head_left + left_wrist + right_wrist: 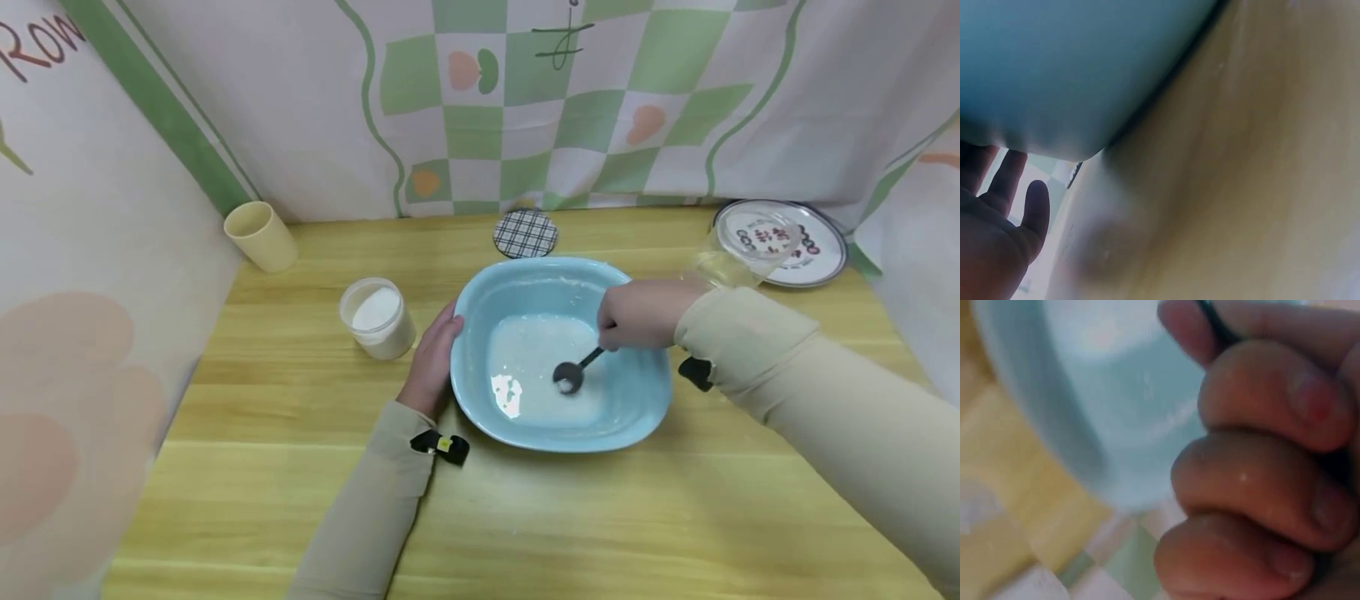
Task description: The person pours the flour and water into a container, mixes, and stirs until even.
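The blue basin (474,358) sits on the worktop (300,500), around the middle from side to side and nearer the far edge than the near side. A pool of white, milky liquid (525,358) covers its bottom, and small white bits stick to its inside wall.

A dark spoon (576,372) slants down into the basin, with its round end at the liquid — I cannot tell how deep it goes. The right hand (648,312) has its fingers curled tight around the spoon's handle. The left hand (433,358) rests on the left side of the basin, and its fingers look mostly straight.

The step in hand looks like mixing: 1 hand steadies the basin and 1 hand works the spoon. The next move seems to call for a firm left hand and an easy spoon path, so that nothing slops over the rim.

Just left of the left hand stands a clear jar (393,337) with white powder (377,308) in it, and no lid on top. A yellow cup (268,242) is at the far left corner. A checked coaster (525,233) lies by the far edge, just behind the basin. Near the far right corner is a plate (821,254) — a see-through container (723,265) hides part of it.
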